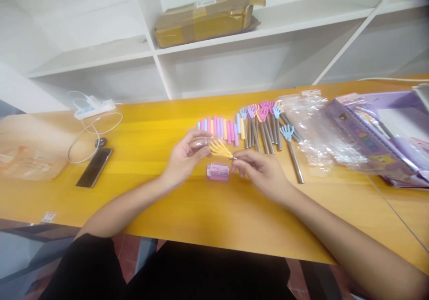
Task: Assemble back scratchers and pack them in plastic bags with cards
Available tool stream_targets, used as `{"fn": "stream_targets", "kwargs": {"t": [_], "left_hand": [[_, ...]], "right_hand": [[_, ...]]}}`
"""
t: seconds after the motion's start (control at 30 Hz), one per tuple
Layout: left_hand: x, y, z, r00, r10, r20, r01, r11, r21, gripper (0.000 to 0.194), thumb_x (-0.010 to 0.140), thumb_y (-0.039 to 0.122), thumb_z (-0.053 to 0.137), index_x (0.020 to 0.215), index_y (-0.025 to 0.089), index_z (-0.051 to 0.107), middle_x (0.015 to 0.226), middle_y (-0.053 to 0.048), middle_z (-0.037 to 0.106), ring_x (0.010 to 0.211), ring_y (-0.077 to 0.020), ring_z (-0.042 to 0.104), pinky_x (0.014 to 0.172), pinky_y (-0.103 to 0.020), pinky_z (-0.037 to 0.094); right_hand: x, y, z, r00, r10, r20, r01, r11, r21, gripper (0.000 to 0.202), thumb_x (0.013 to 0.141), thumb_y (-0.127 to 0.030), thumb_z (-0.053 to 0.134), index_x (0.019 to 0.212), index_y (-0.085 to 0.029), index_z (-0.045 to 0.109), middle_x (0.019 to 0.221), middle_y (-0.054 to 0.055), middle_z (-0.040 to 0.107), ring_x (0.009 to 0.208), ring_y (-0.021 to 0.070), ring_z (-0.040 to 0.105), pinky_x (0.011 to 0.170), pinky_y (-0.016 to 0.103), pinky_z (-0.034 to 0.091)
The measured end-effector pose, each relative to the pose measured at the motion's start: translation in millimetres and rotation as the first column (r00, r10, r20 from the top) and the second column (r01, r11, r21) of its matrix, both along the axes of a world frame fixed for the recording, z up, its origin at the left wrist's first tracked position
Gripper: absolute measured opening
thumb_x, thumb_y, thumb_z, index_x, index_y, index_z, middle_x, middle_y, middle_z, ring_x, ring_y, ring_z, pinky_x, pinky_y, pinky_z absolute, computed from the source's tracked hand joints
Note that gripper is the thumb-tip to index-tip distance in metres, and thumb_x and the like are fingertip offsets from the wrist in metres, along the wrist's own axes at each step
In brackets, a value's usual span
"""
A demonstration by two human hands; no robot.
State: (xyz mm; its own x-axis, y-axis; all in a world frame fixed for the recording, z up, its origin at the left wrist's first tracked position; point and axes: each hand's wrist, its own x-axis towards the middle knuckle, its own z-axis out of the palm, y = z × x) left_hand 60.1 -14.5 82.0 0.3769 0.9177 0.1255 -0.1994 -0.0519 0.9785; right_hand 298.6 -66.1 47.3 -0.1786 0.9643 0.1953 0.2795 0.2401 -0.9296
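Note:
Between my two hands is a yellow hand-shaped piece [219, 148], its fingers pointing left. My left hand [187, 153] pinches a clear plastic bag [200, 143] by the piece's finger end. The fingers of my right hand [256, 168] are closed on the short metal stem at its other end. Just below lies a small pink and purple box [217, 172] on the table. Behind my hands is a row of pastel sticks [221, 128]. Several metal rods topped with blue, pink and purple hand shapes [263, 114] lie to the right, one blue-topped rod [295, 161] apart from them.
Clear plastic bags [318, 135] and a purple open box [372, 135] lie at the right. A phone [94, 168], a round black object [100, 142] and a white power strip [94, 108] with cables are at the left. Behind stands a white shelf [284, 25] holding a taped carton [204, 21].

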Motion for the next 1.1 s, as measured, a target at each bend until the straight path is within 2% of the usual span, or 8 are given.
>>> {"fn": "stream_targets", "kwargs": {"t": [0.13,0.23,0.47,0.57,0.83,0.97,1.1], "left_hand": [[2,2,-0.9,0.999,0.041,0.020,-0.041,0.998,0.039,0.034,0.084,0.034,0.088,0.113,0.022,0.075,0.125,-0.008,0.073,0.110,-0.0210,0.070,0.096,-0.033,0.058],[2,4,-0.8,0.996,0.043,0.084,-0.042,0.999,-0.005,0.027,0.086,0.037,0.086,0.107,0.022,0.077,0.120,-0.006,0.072,0.109,-0.0201,0.069,0.095,-0.035,0.061],[-1,8,-0.3,0.991,0.079,0.109,-0.070,0.994,-0.080,0.031,0.086,0.037,0.086,0.112,0.024,0.075,0.107,-0.004,0.074,0.099,-0.0157,0.071,0.093,-0.033,0.062],[-1,8,-1.3,0.993,0.077,0.087,-0.070,0.994,-0.082,0.034,0.082,0.036,0.089,0.111,0.023,0.075,0.112,-0.004,0.074,0.101,-0.0167,0.072,0.089,-0.032,0.063],[0,4,-0.4,0.998,0.021,0.065,-0.016,0.996,-0.082,0.033,0.081,0.032,0.090,0.108,0.021,0.074,0.107,-0.005,0.076,0.106,-0.0234,0.074,0.091,-0.044,0.069],[0,5,-1.4,0.998,0.043,0.035,-0.043,0.999,-0.021,0.040,0.079,0.032,0.091,0.112,0.021,0.072,0.105,-0.005,0.077,0.105,-0.0232,0.076,0.090,-0.042,0.070],[0,3,-3.8,1.000,0.006,0.002,-0.006,1.000,0.005,0.043,0.082,0.036,0.090,0.118,0.022,0.070,0.110,-0.005,0.077,0.107,-0.0248,0.077,0.092,-0.045,0.070]], "right_hand": [[-3,-1,-4.5,0.999,-0.038,-0.032,0.039,0.999,0.020,0.029,0.102,-0.052,0.060,0.101,-0.023,0.057,0.081,0.002,0.076,0.058,0.0126,0.060,0.059,0.027,0.049],[-3,-1,-7.6,0.997,-0.077,0.017,0.076,0.996,0.053,0.029,0.103,-0.051,0.059,0.102,-0.023,0.055,0.084,0.003,0.077,0.060,0.0127,0.060,0.058,0.027,0.046],[1,3,-8.7,0.988,-0.145,0.055,0.135,0.979,0.153,0.025,0.102,-0.047,0.063,0.098,-0.022,0.063,0.079,0.002,0.070,0.067,0.0146,0.065,0.061,0.029,0.049],[1,3,-8.4,0.989,-0.139,0.040,0.130,0.976,0.177,0.025,0.101,-0.047,0.064,0.096,-0.022,0.064,0.084,0.004,0.070,0.069,0.0145,0.065,0.061,0.029,0.050],[2,3,-11.7,0.983,-0.174,0.066,0.153,0.957,0.247,0.023,0.100,-0.044,0.066,0.095,-0.021,0.066,0.090,0.006,0.073,0.076,0.0160,0.068,0.063,0.030,0.052],[1,3,-11.9,0.980,-0.187,0.062,0.164,0.949,0.270,0.022,0.099,-0.043,0.069,0.094,-0.022,0.067,0.090,0.006,0.073,0.075,0.0157,0.068,0.062,0.029,0.053],[1,3,-11.3,0.986,-0.160,0.034,0.147,0.957,0.250,0.023,0.098,-0.044,0.070,0.093,-0.022,0.069,0.088,0.005,0.073,0.071,0.0152,0.067,0.060,0.030,0.053]]}}
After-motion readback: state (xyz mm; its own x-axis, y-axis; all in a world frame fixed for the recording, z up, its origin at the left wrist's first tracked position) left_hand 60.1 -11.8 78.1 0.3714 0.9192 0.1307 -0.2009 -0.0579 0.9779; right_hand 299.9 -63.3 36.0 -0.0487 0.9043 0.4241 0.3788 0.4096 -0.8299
